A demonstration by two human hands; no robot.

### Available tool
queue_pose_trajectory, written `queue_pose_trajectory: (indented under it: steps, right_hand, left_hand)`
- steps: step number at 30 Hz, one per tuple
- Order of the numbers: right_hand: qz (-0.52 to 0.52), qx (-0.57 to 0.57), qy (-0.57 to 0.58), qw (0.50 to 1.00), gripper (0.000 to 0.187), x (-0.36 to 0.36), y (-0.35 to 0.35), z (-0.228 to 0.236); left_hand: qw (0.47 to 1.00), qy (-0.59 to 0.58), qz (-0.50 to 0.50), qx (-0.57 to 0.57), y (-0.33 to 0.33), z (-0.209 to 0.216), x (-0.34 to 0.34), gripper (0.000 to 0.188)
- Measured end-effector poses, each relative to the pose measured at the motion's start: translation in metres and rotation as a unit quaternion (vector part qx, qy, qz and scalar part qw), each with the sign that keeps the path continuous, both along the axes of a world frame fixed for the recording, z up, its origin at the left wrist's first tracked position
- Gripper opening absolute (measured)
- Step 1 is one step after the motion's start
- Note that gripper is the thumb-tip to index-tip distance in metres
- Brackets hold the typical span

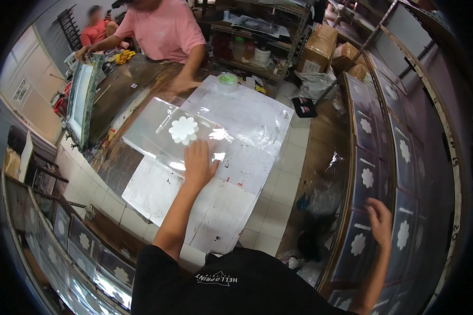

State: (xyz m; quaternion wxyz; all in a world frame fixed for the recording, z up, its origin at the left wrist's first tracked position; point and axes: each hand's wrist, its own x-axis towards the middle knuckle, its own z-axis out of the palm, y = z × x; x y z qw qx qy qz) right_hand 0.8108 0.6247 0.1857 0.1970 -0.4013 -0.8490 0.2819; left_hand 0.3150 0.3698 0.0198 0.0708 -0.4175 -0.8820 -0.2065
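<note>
My left hand (198, 161) lies flat with its fingers stretched out on the near edge of a clear plastic sheet (152, 126). A white flower shape (183, 130) is on that sheet, just past my fingertips. Under the sheet is a white paper-covered board (163, 189) on the worktable. Far out to the right, my right hand (379, 220) is over a long rack, its fingers loosely bent and apart, with nothing seen in them. Beside it lie clear sheets with white flowers, one flower (358, 244) just below the hand and another (367, 178) above.
Across the table a person in a pink shirt (165, 31) holds a tilted screen frame (84, 100). A roll of tape (227, 82) sits at the board's far edge. More flower sheets fill the lower left rack (84, 241). Cardboard boxes (318, 47) stand behind.
</note>
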Motion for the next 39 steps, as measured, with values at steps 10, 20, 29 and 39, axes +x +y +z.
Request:
queue_pose_trajectory:
  steps: [10,20,29,39]
  right_hand:
    - [0.049,-0.432,0.15,0.888,0.035,-0.12,-0.091,-0.187]
    - [0.006,-0.369,0.272,0.889,0.034,-0.162,-0.106,-0.202]
    - [-0.126,-0.193,0.261,0.937,0.04,0.053,-0.106,-0.009]
    - [-0.55,-0.038,0.271,0.789,0.045,0.339,-0.277,0.083]
  left_hand:
    - [0.99,0.036,-0.137,0.025,0.015,-0.052,0.087,0.012]
    - [0.936,-0.017,-0.349,0.039,0.023,-0.004,0.227,0.025]
    - [0.803,-0.106,-0.565,0.158,0.053,0.07,0.268,0.032]
    - [0.811,-0.156,-0.563,0.041,0.07,-0.006,0.274,0.024]
